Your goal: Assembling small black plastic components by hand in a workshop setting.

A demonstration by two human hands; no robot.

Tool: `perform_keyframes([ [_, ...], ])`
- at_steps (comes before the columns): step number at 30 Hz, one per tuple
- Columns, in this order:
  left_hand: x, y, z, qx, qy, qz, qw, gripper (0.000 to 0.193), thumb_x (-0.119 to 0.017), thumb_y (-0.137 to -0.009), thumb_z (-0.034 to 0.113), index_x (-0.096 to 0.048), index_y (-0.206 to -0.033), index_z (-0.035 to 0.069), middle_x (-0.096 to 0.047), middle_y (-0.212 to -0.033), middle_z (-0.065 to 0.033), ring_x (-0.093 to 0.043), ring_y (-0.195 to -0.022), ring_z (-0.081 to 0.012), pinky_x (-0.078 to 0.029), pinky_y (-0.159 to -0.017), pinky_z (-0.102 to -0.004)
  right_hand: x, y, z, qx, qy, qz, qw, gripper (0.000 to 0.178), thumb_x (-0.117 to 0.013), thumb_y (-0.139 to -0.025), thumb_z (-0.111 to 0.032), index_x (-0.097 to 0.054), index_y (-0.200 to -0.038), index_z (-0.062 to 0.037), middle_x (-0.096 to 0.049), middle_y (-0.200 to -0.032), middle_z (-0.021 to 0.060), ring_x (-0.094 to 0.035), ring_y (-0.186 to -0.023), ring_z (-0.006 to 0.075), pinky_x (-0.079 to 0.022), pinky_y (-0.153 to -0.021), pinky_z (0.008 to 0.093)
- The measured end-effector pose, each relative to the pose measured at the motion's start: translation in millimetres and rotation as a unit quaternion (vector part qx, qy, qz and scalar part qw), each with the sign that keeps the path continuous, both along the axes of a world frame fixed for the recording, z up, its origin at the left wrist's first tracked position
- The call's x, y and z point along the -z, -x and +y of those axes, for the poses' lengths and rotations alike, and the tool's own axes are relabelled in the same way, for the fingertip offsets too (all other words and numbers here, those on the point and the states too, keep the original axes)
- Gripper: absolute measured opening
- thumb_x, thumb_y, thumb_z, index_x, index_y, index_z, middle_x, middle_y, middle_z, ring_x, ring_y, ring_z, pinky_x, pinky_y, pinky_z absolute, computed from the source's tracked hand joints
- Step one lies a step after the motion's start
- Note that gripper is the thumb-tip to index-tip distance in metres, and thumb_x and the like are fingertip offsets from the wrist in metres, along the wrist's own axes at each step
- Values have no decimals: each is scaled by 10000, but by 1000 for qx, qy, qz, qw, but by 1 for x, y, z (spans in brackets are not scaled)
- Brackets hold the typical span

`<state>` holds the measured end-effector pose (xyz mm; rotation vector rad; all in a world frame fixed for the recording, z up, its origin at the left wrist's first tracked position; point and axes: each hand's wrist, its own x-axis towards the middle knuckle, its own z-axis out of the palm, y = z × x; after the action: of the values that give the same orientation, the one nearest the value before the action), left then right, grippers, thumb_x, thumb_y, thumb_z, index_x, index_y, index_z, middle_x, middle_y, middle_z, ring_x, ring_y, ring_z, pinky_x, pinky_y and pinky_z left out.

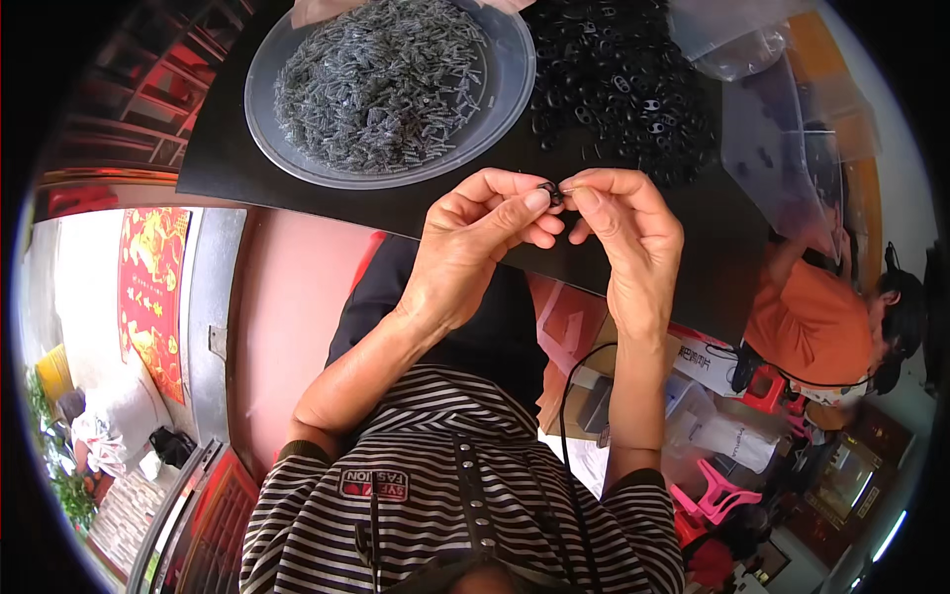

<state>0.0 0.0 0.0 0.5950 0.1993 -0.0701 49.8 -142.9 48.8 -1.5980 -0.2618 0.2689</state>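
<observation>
Both hands meet above the near edge of the dark table. My left hand (475, 223) pinches a small black plastic piece (553, 194) between thumb and forefinger. It resembles the black two-holed pieces (628, 94) heaped at the far right of the table. Thumb and forefinger of my right hand (633, 233) are closed on a tiny thin metal spring (568, 190), held against the black piece; the fingertips partly cover it. Beyond my left hand, a heap of small grey metal springs (381, 89) fills a round clear plastic tray (267, 148).
Clear plastic bags (777, 148) hang over the table's right end. A person in an orange top (811, 317) sits at the right. Pink plastic stools (717, 492) and boxes stand below them. A black cable (564, 416) runs beside my right forearm.
</observation>
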Motion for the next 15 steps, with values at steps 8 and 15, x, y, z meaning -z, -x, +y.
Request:
perform_keyframes([
  [8,1,-2,-3,-13,2,0,1000,133,-607,-896,75,-616,-998,-11,-666,-899,-93,-655,-788,-146,-537,-751,-249,-4,-2,2,-10,42,-7,999,108,-625,-885,-77,-630,-943,14,-656,-880,58,-621,-763,84,-511,-619,200],
  [15,3,0,-4,-16,-18,-9,1000,117,-609,-890,60,-621,-979,-15,-674,-905,-128,-671,-804,-169,-548,-763,-273,0,3,4,-13,51,-38,998,105,-615,-890,-66,-623,-935,29,-654,-866,64,-615,-746,80,-531,-642,212],
])
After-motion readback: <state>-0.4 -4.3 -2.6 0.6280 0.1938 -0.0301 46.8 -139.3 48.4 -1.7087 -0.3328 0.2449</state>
